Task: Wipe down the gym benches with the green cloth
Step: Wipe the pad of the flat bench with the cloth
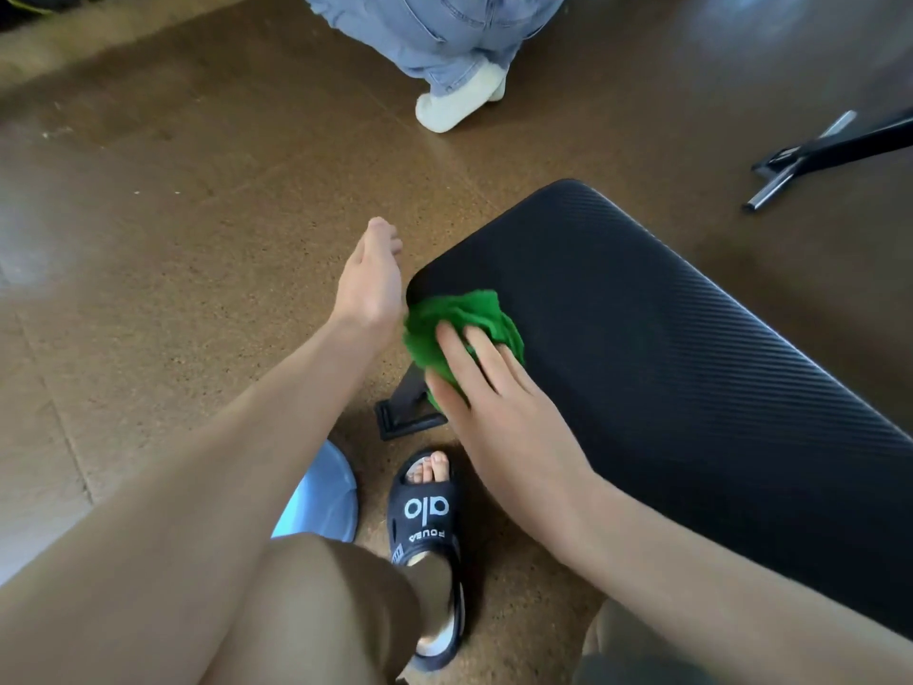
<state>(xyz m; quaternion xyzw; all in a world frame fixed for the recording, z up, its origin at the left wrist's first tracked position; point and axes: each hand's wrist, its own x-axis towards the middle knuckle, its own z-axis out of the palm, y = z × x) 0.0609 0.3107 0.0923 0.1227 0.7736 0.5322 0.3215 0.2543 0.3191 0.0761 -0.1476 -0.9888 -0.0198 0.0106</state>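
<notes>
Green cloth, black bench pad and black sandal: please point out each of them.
green cloth (457,311), head view, upper bunched part.
bench pad (667,348), head view, bare ribbed top.
sandal (429,509), head view, strap with lettering.

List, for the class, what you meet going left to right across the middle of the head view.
Brown floor → left hand → green cloth → right hand on the cloth → black bench pad.
</notes>
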